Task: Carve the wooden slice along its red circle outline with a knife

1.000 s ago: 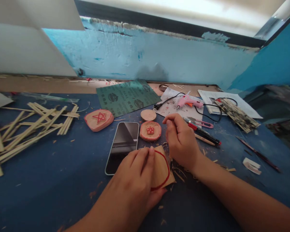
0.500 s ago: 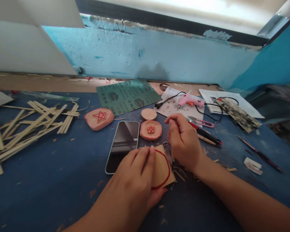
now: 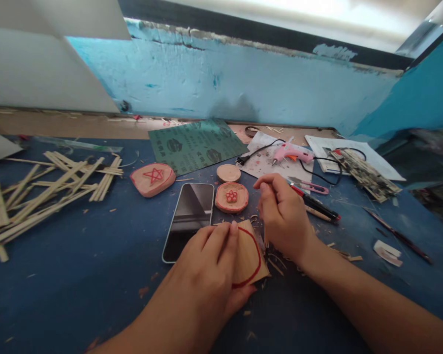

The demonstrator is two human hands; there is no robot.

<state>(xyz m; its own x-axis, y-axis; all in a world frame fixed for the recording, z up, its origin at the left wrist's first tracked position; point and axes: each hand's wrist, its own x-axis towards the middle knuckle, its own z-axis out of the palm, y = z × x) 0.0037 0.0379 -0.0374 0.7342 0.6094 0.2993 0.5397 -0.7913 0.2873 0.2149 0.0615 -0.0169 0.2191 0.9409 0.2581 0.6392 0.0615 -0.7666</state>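
I see a blue table (image 3: 77,275) under a flaking blue wall (image 3: 225,88). On the far left lies a heap of sticks (image 3: 47,189). A green sheet (image 3: 195,145) rests at the back, and beside it white paper (image 3: 266,162) carries a pink glue gun (image 3: 291,154) with its black cord.

My left hand (image 3: 206,275) lies flat, fingers spread, pressing a wood piece (image 3: 249,255) down on the table near me. The piece bears a red curved line along its right edge. My right hand (image 3: 284,216) is curled shut just right of it, thumb and forefinger pinched on something thin that I cannot make out; a dark tip shows at the piece's top right edge.

A phone (image 3: 188,219) lies face up, touching the left hand's fingers. Beyond it sit a star slice (image 3: 153,179), a flower slice (image 3: 231,197) and a plain slice (image 3: 228,173). Pens (image 3: 317,206) and a pink cutter (image 3: 312,187) lie behind the right hand. Shavings (image 3: 280,263) are scattered about the piece.
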